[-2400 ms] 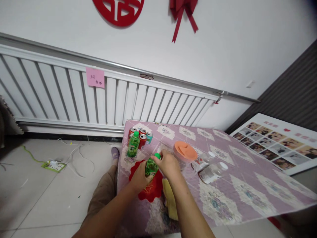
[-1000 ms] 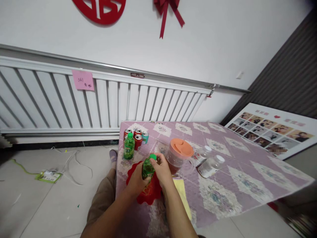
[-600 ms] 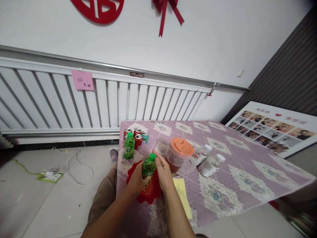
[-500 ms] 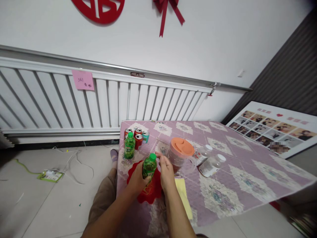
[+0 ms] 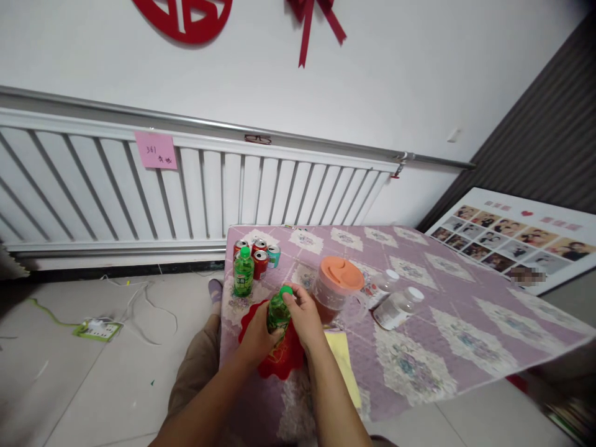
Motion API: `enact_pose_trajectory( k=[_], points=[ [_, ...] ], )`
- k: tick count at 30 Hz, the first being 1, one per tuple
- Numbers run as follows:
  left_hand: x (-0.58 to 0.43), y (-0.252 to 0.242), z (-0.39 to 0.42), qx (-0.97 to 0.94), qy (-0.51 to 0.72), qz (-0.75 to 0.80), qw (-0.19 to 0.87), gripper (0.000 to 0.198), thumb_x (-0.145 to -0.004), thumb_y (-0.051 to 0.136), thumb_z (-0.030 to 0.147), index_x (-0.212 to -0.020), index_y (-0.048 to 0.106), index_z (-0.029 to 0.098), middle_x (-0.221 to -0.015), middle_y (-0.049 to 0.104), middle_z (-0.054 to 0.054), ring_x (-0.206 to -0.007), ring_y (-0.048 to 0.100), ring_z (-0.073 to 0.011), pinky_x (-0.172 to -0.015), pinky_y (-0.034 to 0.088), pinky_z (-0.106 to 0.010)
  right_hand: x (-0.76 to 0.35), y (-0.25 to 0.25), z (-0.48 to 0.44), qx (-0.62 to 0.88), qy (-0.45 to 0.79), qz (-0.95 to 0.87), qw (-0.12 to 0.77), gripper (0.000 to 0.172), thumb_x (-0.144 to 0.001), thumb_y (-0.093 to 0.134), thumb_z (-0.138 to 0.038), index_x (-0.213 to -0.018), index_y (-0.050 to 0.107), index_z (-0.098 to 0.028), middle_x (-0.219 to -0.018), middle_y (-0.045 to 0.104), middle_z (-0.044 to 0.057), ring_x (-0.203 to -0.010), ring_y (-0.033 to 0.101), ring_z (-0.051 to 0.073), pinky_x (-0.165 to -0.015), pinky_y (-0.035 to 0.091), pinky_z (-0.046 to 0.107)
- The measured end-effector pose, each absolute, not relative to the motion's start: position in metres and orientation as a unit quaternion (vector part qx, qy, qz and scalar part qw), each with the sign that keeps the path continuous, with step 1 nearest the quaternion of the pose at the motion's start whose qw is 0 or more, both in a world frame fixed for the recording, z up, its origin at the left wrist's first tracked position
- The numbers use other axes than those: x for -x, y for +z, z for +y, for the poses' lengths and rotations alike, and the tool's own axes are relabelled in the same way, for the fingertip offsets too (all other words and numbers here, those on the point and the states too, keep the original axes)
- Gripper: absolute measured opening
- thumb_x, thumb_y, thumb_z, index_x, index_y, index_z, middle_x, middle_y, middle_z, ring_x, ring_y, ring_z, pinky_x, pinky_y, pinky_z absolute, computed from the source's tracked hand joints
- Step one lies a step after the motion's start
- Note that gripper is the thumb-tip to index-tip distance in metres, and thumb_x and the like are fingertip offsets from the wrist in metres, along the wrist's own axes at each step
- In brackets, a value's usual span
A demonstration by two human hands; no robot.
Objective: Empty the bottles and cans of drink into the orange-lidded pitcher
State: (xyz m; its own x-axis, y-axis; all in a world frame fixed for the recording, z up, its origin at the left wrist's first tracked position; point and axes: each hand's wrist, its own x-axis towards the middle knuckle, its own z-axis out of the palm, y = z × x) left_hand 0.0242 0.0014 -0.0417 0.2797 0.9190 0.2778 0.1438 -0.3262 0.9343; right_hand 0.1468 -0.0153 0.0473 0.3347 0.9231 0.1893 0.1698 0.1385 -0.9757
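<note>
My left hand point(image 5: 259, 332) is wrapped round the body of a green drink bottle point(image 5: 278, 312), held upright over a red scalloped mat point(image 5: 272, 369). The fingers of my right hand point(image 5: 303, 313) are closed on the bottle's green cap point(image 5: 286, 290). Just right of that hand stands a clear pitcher point(image 5: 328, 304) with an orange lid point(image 5: 342, 275) and brownish liquid inside. A second green bottle point(image 5: 243, 273) with its cap on stands to the left, close to several drink cans point(image 5: 261, 265).
Two clear bottles with white caps point(image 5: 399, 308) lie tilted right of the pitcher. A yellow cloth point(image 5: 343, 366) is near my right forearm. The flowered tablecloth point(image 5: 419, 316) covers the table, which meets a white radiator point(image 5: 261, 192). A power strip point(image 5: 97, 330) lies on the floor.
My right hand has moved left from beside the bottle and closed on its cap. My left hand keeps its grip on the bottle, which has hardly moved.
</note>
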Motion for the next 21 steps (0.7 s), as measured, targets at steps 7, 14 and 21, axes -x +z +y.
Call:
enact_pose_trajectory(
  k=[7,14,21],
  points=[
    [-0.025,-0.045,0.004,-0.679,0.453,0.392,0.424,0.068,-0.069,0.068,0.006,-0.133,0.049,0.018,-0.132,0.061,-0.013,-0.124,0.058,-0.0263,-0.109,0.044,-0.045,-0.141,0.052,-0.016,0.598,0.250,-0.480,0.591,0.032,-0.076,0.066,-0.042,-0.099,0.073,-0.021,-0.106,0.074,0.008,-0.106,0.064,0.027,-0.100,0.046,0.043],
    [-0.022,-0.039,0.001,-0.687,0.439,0.401,0.417,0.063,-0.071,0.069,0.009,-0.130,0.051,0.019,-0.126,0.063,-0.010,-0.118,0.060,-0.0235,-0.107,0.044,-0.042,-0.157,0.033,-0.037,0.584,0.267,-0.447,0.623,0.049,-0.083,0.062,-0.047,-0.125,0.065,-0.021,-0.125,0.070,0.012,-0.114,0.066,0.026,-0.100,0.050,0.042],
    [-0.019,-0.029,-0.003,-0.687,0.412,0.428,0.418,0.058,-0.073,0.071,0.013,-0.128,0.054,0.018,-0.127,0.063,-0.010,-0.119,0.060,-0.0246,-0.108,0.043,-0.043,-0.218,0.003,-0.094,0.690,0.189,-0.347,0.607,0.044,-0.081,0.059,-0.052,-0.109,0.070,-0.019,-0.115,0.074,0.013,-0.106,0.068,0.028,-0.099,0.050,0.046]
  ],
)
